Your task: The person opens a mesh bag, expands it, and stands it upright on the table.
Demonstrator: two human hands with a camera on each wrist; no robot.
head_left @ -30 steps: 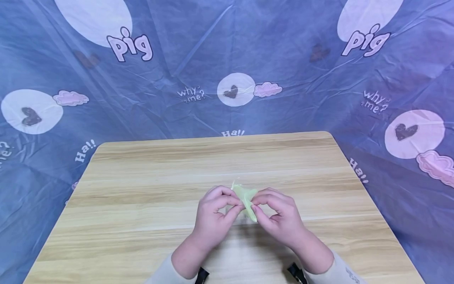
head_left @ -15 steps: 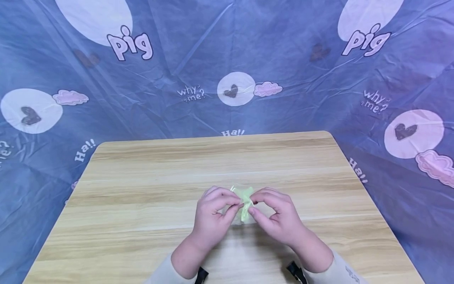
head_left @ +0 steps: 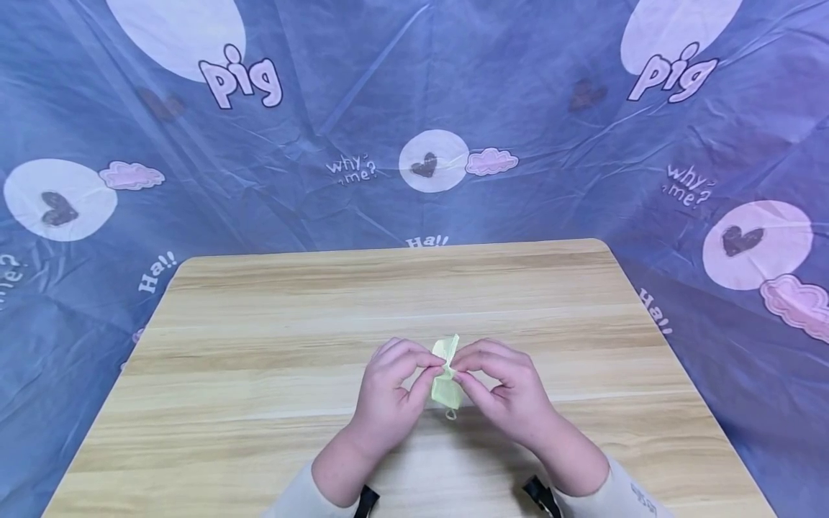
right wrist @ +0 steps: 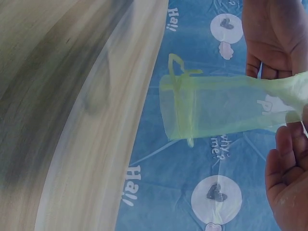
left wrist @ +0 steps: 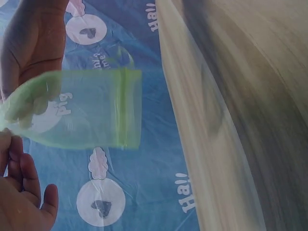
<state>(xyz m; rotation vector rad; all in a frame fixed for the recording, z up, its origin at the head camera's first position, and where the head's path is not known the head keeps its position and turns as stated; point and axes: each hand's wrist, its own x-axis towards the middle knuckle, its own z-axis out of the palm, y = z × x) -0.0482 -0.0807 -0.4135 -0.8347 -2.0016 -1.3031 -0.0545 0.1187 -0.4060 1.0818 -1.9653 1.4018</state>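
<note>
A small sheer yellow-green drawstring pouch [head_left: 445, 393] is held up above the table between both hands. My left hand [head_left: 396, 388] pinches it from the left with thumb and forefinger. From the right, my right hand [head_left: 508, 385] pinches it the same way, the fingertips of both hands nearly meeting. In the left wrist view the gathered end with its cord channel shows on the hanging pouch [left wrist: 91, 113], and fingers show through the fabric. A loop of cord [right wrist: 175, 60] sticks out beside that end in the right wrist view. The pinched end is partly hidden by fingers.
Beneath the hands lies a light wood-grain table [head_left: 259, 324] with rounded far corners. A blue printed cloth [head_left: 363, 86] hangs behind it and on both sides. Black straps [head_left: 540, 496] show at the wrists.
The pouch has turned and shifted between the fingers, and now hangs straighter, with a cord loop showing below. Both hands stay nearly in place, their fingertips drawn slightly closer together.
</note>
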